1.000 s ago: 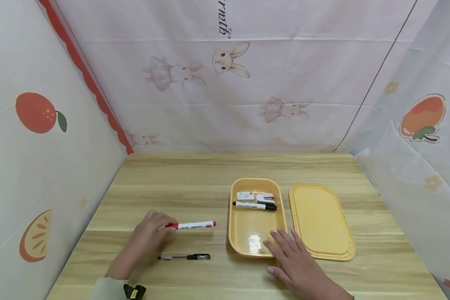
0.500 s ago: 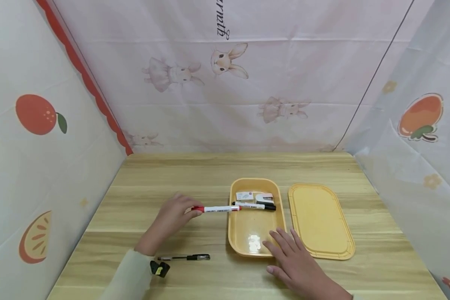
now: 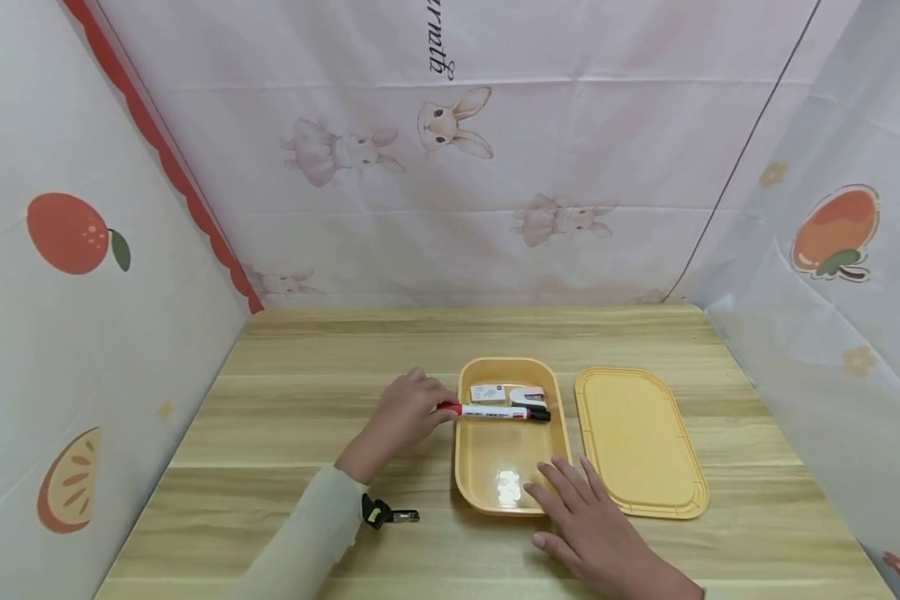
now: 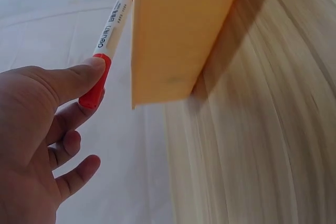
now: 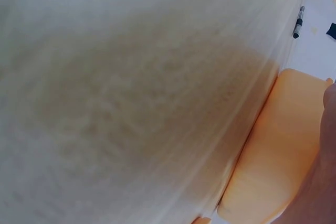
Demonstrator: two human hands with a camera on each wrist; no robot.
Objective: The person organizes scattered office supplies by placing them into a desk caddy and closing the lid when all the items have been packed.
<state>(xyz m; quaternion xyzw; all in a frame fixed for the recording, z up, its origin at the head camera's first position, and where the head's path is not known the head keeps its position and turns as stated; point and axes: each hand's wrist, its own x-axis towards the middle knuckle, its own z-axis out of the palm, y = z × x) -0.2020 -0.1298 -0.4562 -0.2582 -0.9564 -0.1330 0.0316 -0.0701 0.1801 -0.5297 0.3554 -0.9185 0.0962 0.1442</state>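
My left hand (image 3: 408,412) pinches a red-and-white marker (image 3: 492,411) by its red end, thumb on top. The marker reaches across the left rim of a yellow plastic box (image 3: 508,467), lying above a black-ended marker (image 3: 542,415) that it mostly covers. In the left wrist view, the marker (image 4: 112,32) slants up beside the box wall (image 4: 173,40). My right hand (image 3: 588,525) rests at the box's near right corner, fingers fairly straight and spread. Inside the box's far end are a small white block (image 3: 487,392) and a small white-and-black item (image 3: 527,394).
To the right of the box lies its flat yellow lid (image 3: 641,442). A black pen (image 3: 405,516) lies on the wooden table (image 3: 360,350), partly hidden by the left wrist strap (image 3: 375,511). Printed cloth walls stand at the back and both sides.
My left hand has carried the red-and-white marker from the table's left, up and right, to over the box. My right hand has stayed at the box's corner.
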